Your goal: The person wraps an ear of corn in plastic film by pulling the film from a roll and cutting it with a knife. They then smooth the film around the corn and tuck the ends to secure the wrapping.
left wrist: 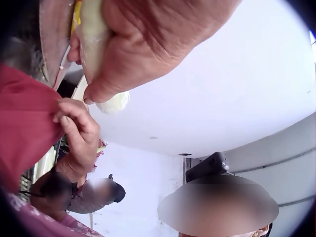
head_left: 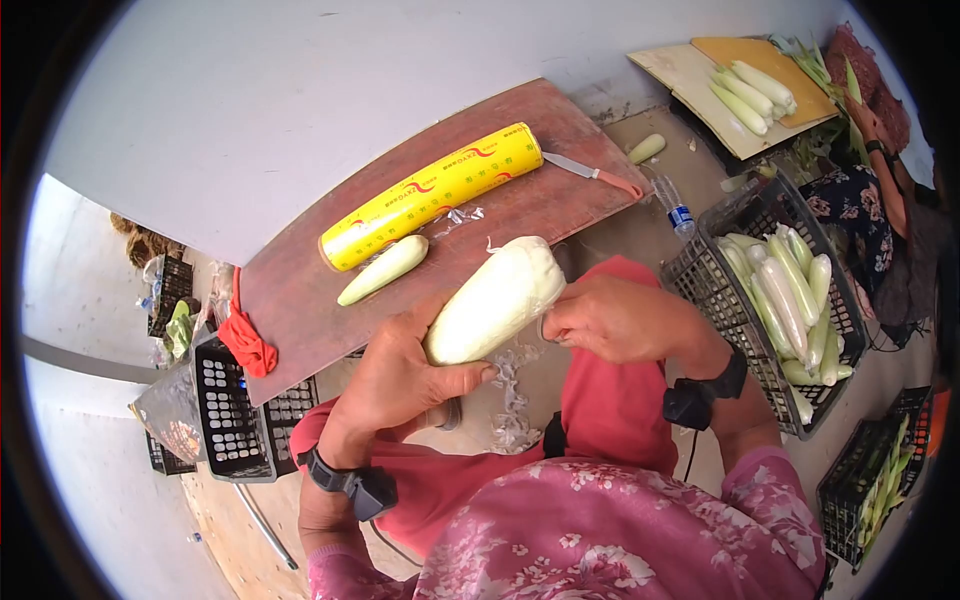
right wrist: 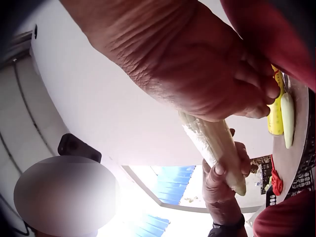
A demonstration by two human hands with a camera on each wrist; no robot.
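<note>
My left hand (head_left: 400, 365) grips a pale ear of corn (head_left: 495, 300) in its husk, with shiny cling film over it. The ear is tilted, its broad end up and to the right; in the right wrist view its tapered tip (right wrist: 240, 188) shows below the left fingers. Close to the broad end is my right hand (head_left: 625, 318), fingers curled, with nothing visible in them. In the left wrist view that hand (left wrist: 81, 138) stands apart from the ear. Ahead on the reddish board (head_left: 300, 290) lie a yellow roll of cling film (head_left: 430, 195) and another ear (head_left: 385, 270).
A knife (head_left: 595, 175) with an orange handle lies at the board's right end. A red cloth (head_left: 247, 342) hangs at its left corner. Ears fill a black crate (head_left: 850, 330) on the right, near a water bottle (head_left: 675, 210). Another person's arm (head_left: 880, 150) is at far right.
</note>
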